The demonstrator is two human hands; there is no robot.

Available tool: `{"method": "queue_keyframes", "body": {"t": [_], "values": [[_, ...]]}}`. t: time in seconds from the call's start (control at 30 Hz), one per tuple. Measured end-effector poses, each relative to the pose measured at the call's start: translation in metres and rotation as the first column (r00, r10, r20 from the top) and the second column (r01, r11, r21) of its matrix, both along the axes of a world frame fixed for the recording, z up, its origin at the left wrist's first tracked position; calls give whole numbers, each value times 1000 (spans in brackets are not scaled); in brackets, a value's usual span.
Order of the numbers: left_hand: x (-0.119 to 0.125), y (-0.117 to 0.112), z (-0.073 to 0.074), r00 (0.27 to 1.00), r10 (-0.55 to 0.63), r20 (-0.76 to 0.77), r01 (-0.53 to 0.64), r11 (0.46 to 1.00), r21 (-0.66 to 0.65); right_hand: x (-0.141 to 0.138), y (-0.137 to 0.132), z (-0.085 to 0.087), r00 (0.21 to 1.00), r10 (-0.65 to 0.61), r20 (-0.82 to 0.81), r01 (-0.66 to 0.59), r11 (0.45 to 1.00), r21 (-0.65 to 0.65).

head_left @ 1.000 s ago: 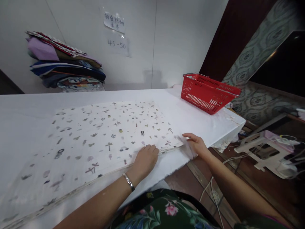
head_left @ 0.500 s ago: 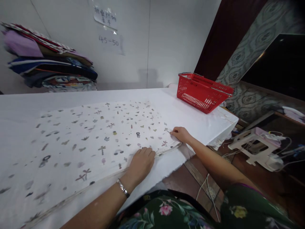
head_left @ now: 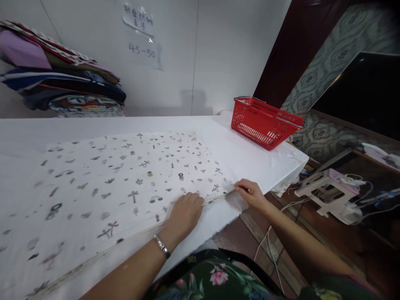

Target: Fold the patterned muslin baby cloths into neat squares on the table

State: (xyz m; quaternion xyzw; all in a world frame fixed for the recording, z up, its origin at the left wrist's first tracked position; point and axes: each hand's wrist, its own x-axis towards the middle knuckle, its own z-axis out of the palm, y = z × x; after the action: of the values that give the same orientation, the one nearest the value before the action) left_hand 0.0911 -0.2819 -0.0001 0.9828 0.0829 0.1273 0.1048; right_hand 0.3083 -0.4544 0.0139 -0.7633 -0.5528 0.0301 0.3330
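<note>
A white cloth [head_left: 125,175] printed with small palm trees, rainbows and leaves lies spread on the table, its near edge folded in layers. My left hand [head_left: 186,211], with a silver bracelet at the wrist, is closed over that near edge; its fingers are pressed together and curled, the thumb hidden beneath. At the cloth's near right corner, my right hand [head_left: 251,193] pinches the fabric between thumb and forefinger.
A red plastic basket [head_left: 265,123] stands at the table's far right. Folded fabrics [head_left: 71,79] are stacked at the far left, by a wall with paper signs [head_left: 142,50]. The white-covered table [head_left: 218,129] ends at right, where a stool [head_left: 331,187] and cables stand on the floor.
My right hand has moved right and nearer to me, from the cloth's right side to its near corner. My left hand stays at the same place on the edge.
</note>
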Motion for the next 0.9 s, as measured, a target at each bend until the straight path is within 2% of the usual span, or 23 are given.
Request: {"method": "queue_keyframes", "body": {"t": [0.07,0.23,0.4,0.5,0.73,0.8,0.9], "values": [[0,0,-1,1000,1,4,-1,1000,-4,-10,-11,-4,997,36,73,-31,998,-61],[0,0,-1,1000,5,11,-5,1000,1,-14,-9,-10,970,-94,222,131,979,-156],[-1,-1,3,1000,6,-8,-6,1000,-10,-10,0,-9,971,-117,208,152,976,-158],[-2,-1,4,1000,12,-21,-13,1000,-19,-13,2,-9,973,-102,207,148,964,-220],[-1,-1,4,999,9,-33,-10,1000,-19,-26,8,-5,888,-75,455,282,868,-409],[-1,-1,4,999,13,-38,-13,1000,-21,-26,9,-3,880,-45,472,275,858,-433],[-1,-1,5,999,20,-31,-20,999,-28,-17,3,-3,917,21,399,147,910,-387]]}}
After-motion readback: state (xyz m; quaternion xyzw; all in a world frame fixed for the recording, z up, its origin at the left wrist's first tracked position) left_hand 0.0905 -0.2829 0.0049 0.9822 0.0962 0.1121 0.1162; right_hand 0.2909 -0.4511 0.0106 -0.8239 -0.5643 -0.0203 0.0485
